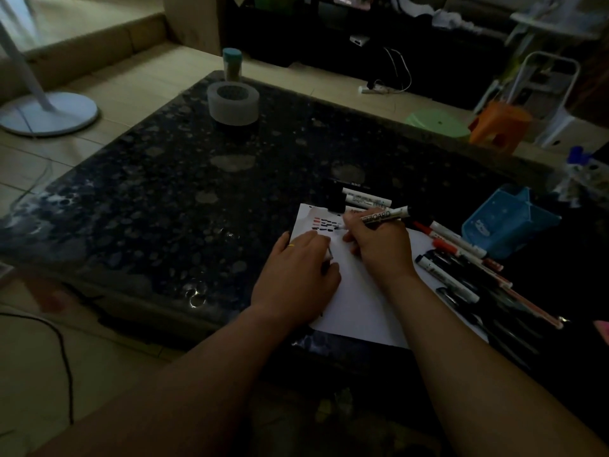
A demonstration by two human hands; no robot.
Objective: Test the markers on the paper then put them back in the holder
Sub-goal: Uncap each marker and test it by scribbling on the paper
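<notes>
Markers [459, 240] beside paper [362, 301], holder [507, 222] near — tape [233, 105] apart

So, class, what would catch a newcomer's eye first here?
The white paper glows against the dark table near its front edge, with the right hand holding a whiteboard marker to red and black test strokes. The left hand rests on the sheet; loose markers and a blue holder lie to its right.

the left hand [296, 275] covers the near left part of the paper [362, 301]. the right hand [379, 249] hides the start of the word on the marker [379, 216]. the dark pens [509, 328] on the right are too dim to count. a pink thing [603, 329] is cut off by the right edge.
</notes>
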